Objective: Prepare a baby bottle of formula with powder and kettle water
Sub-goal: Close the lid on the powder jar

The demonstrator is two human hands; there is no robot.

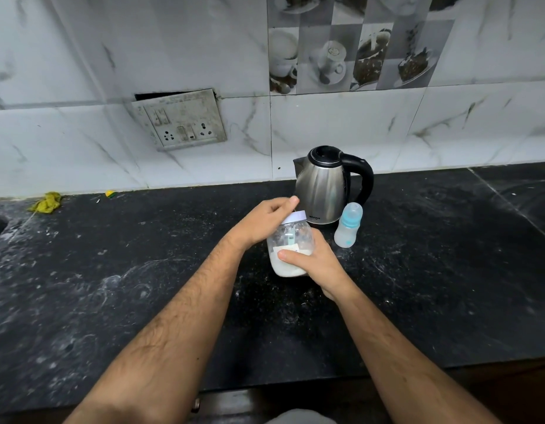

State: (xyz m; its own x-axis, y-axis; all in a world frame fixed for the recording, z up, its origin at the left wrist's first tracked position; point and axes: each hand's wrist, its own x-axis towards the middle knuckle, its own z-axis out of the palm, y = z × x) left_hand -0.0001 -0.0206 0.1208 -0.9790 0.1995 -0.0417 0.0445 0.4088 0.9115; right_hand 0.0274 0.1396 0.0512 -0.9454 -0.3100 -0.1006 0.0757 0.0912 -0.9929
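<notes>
Atop the powder jar [290,250], the left hand [266,220] curls over its white lid [295,216], seemingly to unscrew it; the right hand [315,264] wraps the jar's body, steadying it upright. White powder fills its lower part, with a scoop inside. Just right of the jar stands the baby bottle [348,224], capped and empty-looking; the kettle [326,185] sits behind, lid shut.
</notes>
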